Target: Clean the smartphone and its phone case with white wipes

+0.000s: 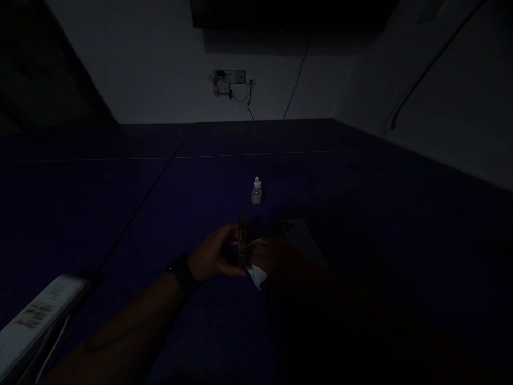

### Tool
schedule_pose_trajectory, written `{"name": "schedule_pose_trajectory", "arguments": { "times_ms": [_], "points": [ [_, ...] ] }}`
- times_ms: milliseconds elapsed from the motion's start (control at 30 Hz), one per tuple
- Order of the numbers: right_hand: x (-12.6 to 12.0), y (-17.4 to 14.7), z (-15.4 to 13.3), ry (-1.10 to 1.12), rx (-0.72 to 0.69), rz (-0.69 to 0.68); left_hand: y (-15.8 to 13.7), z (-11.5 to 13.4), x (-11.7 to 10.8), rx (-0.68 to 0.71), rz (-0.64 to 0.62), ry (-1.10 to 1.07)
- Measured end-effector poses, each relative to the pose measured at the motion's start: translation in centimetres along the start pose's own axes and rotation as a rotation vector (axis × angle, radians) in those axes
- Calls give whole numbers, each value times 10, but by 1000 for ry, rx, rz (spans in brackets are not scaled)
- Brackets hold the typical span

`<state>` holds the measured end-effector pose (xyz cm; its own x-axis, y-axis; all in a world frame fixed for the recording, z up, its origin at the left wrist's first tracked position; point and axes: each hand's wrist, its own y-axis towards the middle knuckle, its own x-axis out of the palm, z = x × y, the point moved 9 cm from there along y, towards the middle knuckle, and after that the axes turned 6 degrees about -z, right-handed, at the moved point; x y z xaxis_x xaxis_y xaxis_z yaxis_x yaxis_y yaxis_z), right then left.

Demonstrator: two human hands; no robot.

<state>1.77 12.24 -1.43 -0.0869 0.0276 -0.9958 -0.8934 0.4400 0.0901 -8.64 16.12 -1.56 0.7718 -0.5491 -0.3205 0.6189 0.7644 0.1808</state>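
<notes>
Forearms [136, 313] lie foremost; left hand [212, 255] clamps fingers on dark slab [242, 243]; right hand [274, 254] likewise on white cloth [257, 275]; dropper bottle [257, 196] stands beyond.

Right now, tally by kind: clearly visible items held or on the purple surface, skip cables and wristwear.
Slim dark object, in left hand: 1
White cloth or tissue, in right hand: 1
Dropper bottle: 1
Flat device with camera lenses: 1
Power strip: 1
Total: 5
</notes>
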Motion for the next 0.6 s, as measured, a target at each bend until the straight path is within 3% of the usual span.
{"name": "schedule_pose_trajectory", "arguments": {
  "times_ms": [233, 500, 600],
  "points": [
    [-2, -2, -16, 118, -181, 14, -1, -1, -1, -9, 13, 37],
    [-6, 0, 0, -52, 16, 22, 0, 4, 1, 21, -3, 25],
    [-4, 1, -1, -41, -10, 29, 0, 3, 2, 27, 1, -9]
  ]
}}
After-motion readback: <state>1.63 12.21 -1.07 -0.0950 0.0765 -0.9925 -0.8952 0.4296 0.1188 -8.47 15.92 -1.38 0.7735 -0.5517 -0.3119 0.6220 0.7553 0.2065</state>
